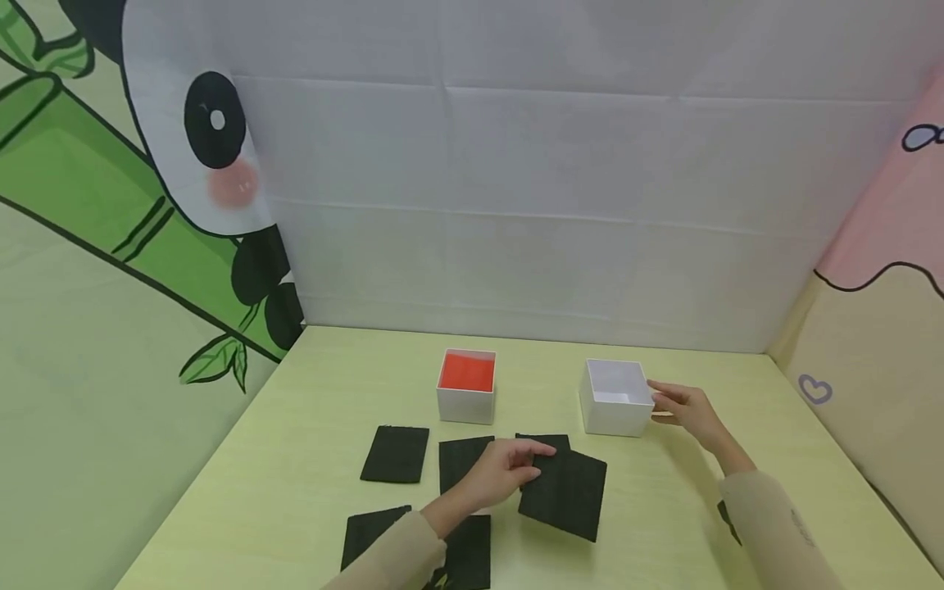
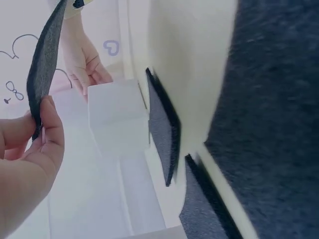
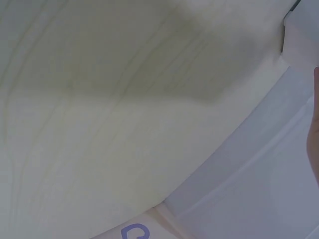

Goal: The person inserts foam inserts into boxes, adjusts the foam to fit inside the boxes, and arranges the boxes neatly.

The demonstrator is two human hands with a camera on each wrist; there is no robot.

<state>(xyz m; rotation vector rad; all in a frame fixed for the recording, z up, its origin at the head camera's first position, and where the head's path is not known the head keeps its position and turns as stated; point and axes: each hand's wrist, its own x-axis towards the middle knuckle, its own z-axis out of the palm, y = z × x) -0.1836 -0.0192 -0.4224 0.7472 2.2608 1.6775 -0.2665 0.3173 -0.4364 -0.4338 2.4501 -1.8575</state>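
Between thumb and fingers my left hand [image 1: 497, 474] pinches a black fabric square [image 1: 566, 498] by its edge, lifted over the table. In the left wrist view the square [image 2: 44, 67] looks thin and slightly bent. My right hand [image 1: 689, 414] is at the right side of a white open-topped box [image 1: 618, 418], its fairly straight fingers touching the wall. The inside of that box shows white. Only a sliver of the right hand [image 3: 313, 139] appears in the right wrist view. Part of another black square [image 1: 544, 442] shows behind the held one.
Left of the white box stands a second white box [image 1: 466, 407] with a red sheet or lining [image 1: 468, 373] inside. Several black squares lie on the pale table, one at the left [image 1: 396, 455]. A dark piece [image 1: 728, 523] is partly hidden by the right sleeve.
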